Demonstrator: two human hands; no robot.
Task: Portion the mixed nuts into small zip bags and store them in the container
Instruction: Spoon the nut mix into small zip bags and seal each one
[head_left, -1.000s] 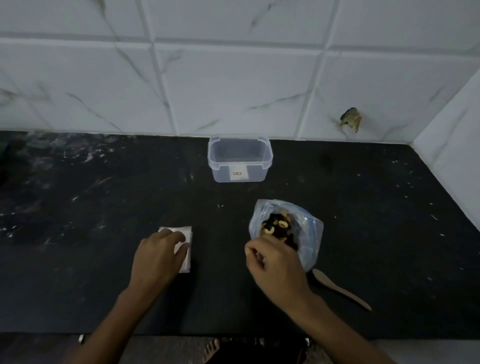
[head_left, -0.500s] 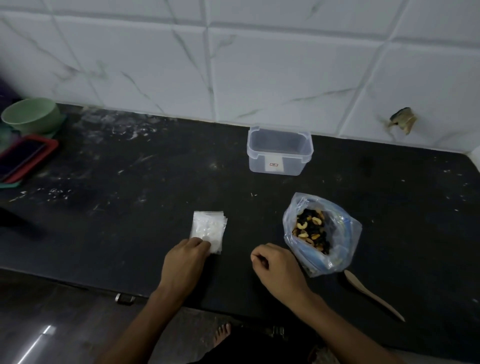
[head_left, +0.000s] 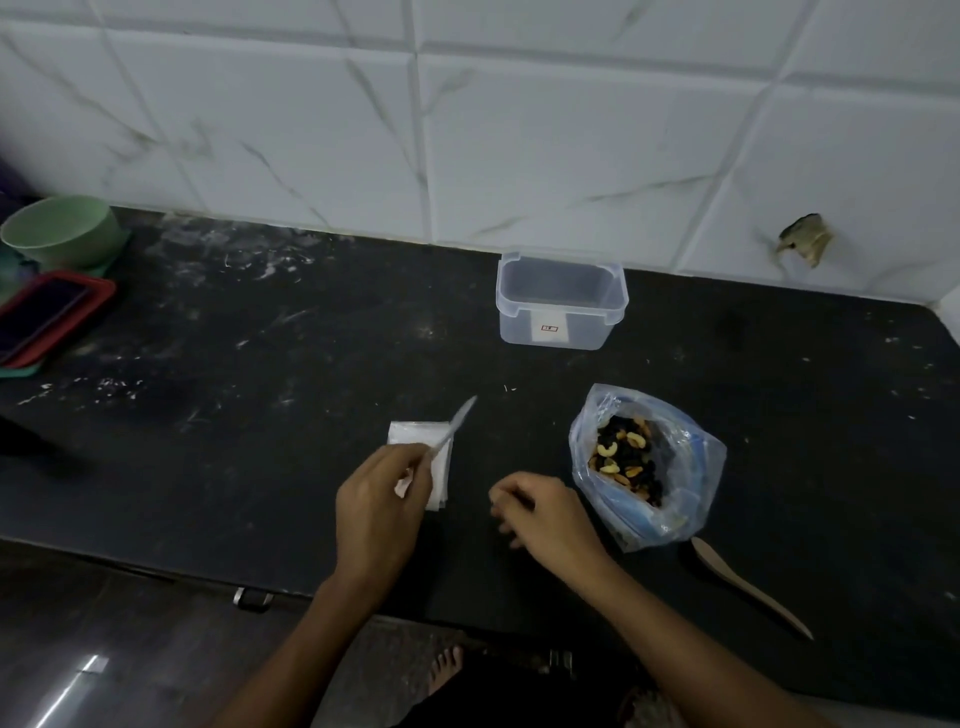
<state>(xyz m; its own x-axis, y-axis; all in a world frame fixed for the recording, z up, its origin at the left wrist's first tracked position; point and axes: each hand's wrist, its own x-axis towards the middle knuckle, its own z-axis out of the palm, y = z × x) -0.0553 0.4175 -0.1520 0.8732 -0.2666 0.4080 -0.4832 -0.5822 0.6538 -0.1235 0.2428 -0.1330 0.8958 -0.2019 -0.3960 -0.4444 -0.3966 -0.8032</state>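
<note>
White marble-veined wall tiles (head_left: 519, 145); black scuffed countertop (head_left: 311, 364); dim light.

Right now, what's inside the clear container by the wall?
The clear container has no lid on and looks empty; no zip bags show inside. Its label hides a small patch of the front wall.

We see a small clear zip bag (head_left: 456, 422) lifted edge-on, tilted above a flat stack of white-looking zip bags (head_left: 439, 457) on the black counter. To the right slumps an open clear plastic bag of mixed nuts (head_left: 644, 462). Behind them, near the wall, stands an uncovered translucent rectangular plastic container (head_left: 561, 304).
</note>
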